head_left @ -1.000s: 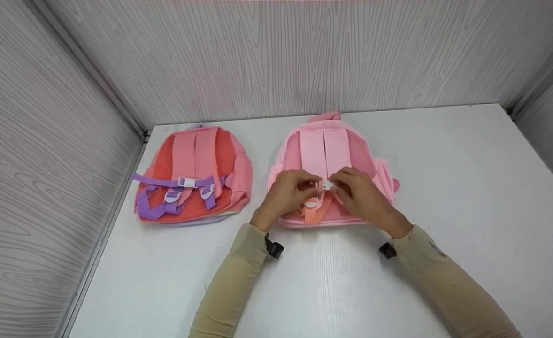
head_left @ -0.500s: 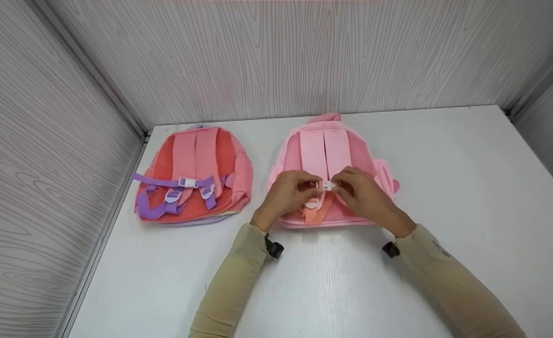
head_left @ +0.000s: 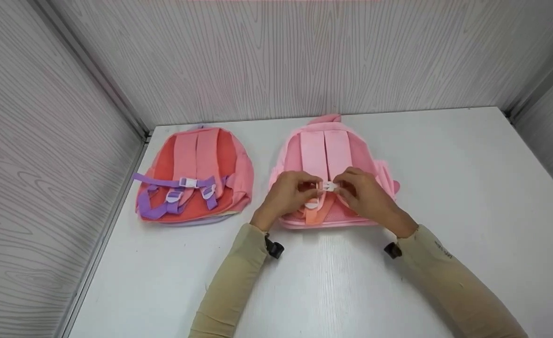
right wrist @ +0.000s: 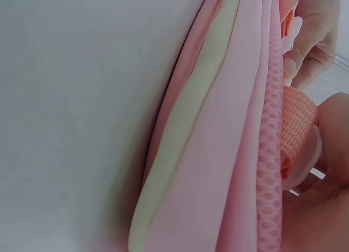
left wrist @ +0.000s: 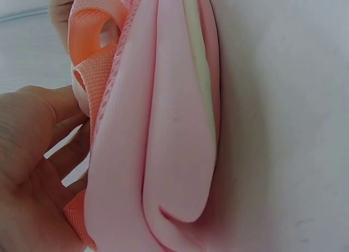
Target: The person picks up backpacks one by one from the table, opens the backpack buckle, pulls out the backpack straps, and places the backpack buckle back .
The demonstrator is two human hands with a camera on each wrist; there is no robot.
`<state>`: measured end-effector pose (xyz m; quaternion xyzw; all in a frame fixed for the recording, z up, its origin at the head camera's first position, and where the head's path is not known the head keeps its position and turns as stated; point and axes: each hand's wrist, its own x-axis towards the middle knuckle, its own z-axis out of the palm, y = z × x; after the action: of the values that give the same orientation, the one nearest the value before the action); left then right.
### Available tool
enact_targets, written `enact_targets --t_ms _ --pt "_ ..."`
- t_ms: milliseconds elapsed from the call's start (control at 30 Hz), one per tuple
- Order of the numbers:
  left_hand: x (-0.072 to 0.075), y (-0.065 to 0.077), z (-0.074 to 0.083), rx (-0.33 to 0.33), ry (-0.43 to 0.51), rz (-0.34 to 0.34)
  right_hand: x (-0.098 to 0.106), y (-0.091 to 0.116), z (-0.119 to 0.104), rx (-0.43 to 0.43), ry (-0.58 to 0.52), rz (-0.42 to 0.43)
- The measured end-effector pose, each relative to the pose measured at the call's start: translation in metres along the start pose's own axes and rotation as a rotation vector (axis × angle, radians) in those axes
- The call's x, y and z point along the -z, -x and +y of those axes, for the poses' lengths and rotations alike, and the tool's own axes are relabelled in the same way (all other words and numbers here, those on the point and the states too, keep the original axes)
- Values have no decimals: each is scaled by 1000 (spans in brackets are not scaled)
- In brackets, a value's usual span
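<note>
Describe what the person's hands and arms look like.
The left hand and right hand are bare. The left sleeve and right sleeve are tan and reach the wrists; a dark marking on the latter is too small to read. A black device shows by the left wrist, another black device by the right.

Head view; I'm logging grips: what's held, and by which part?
Buckle on the pale pink backpack: left hand pinches its left end, right hand its right.

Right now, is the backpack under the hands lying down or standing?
Lying down: the pink backpack rests on the white table, its shoulder straps facing up.
</note>
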<state>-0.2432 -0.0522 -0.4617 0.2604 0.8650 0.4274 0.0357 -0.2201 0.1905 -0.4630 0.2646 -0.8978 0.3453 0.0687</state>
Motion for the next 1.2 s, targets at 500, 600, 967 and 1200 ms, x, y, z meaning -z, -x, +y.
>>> enact_targets --t_ms 500,600,967,1200 --pt "7 2 -1 16 11 -25 2 2 3 -6 -34 -10" --pt "8 2 -1 28 14 -30 2 2 2 -17 -26 -19" --pt "8 1 -2 51 56 -28 1 1 1 -12 13 -56" --pt "6 1 -2 33 71 -9 0 -1 2 -11 36 -66"
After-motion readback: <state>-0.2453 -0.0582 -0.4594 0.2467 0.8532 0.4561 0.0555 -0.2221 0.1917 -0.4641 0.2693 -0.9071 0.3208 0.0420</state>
